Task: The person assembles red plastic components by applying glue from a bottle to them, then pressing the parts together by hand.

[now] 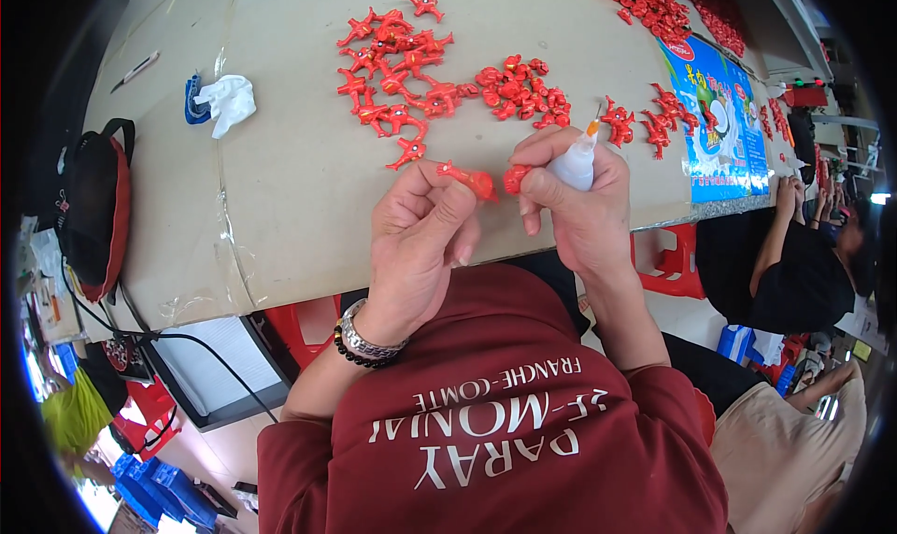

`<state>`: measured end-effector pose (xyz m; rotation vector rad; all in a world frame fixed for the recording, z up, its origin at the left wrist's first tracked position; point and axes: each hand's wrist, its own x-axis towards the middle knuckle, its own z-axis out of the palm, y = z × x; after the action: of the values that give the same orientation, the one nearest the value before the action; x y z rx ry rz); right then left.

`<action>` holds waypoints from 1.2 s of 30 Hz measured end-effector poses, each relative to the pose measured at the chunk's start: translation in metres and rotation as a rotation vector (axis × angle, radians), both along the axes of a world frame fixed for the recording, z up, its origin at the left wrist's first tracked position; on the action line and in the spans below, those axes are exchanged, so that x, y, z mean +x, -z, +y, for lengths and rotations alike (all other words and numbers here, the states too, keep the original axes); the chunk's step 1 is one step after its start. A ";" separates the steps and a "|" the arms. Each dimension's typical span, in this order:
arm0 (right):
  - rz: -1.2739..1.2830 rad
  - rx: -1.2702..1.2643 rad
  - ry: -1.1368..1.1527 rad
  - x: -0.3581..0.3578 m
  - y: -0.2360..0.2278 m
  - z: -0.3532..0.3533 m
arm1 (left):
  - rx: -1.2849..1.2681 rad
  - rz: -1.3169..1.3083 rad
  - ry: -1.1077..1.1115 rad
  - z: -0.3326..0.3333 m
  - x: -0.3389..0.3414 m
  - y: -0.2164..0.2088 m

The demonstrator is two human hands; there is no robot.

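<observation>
Close to the table's near edge, my left hand [418, 244] pinches a small red plastic figure body [470, 179] between thumb and fingertips. Facing it across a narrow gap is a rounded red piece [513, 179], like a toy head, in the fingertips of my right hand [598, 212]. The same hand also holds a translucent white squeeze bottle [574, 165] with an orange, needle-like tip, which points up and away from me. Farther out lie a loose cluster of red figure bodies [394, 67] and a pile of rounded red pieces [525, 93].
Several red figures [665, 118] lie to the right beside a blue printed sheet [719, 113]. A larger red heap [649, 1] is at the far right. Leftward are a crumpled white cloth [227, 102], a pen [136, 71] and a black-and-red bag [98, 212]. Other people sit at the right.
</observation>
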<state>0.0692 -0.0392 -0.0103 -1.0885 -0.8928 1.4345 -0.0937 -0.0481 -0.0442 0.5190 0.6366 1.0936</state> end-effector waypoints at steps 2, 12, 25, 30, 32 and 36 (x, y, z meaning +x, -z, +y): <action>-0.191 0.065 0.013 -0.003 -0.001 -0.001 | 0.014 0.039 -0.033 0.000 0.000 -0.001; -0.223 0.050 0.025 0.006 0.003 0.002 | 0.021 0.048 -0.029 0.003 -0.002 0.002; -0.278 -0.023 0.081 -0.003 -0.003 -0.002 | -0.002 -0.079 0.036 0.002 0.011 -0.011; -0.283 0.045 -0.025 0.004 0.001 -0.004 | 0.094 -0.068 0.054 0.005 0.012 -0.012; -0.287 0.073 0.001 0.006 0.004 -0.005 | 0.049 -0.118 -0.001 0.007 0.014 -0.014; -0.374 0.155 -0.003 0.009 0.007 -0.004 | 0.025 -0.154 0.010 0.009 0.014 -0.013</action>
<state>0.0782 -0.0436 -0.0170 -1.2583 -1.2481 1.1592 -0.0795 -0.0396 -0.0314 0.4542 0.4856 1.1218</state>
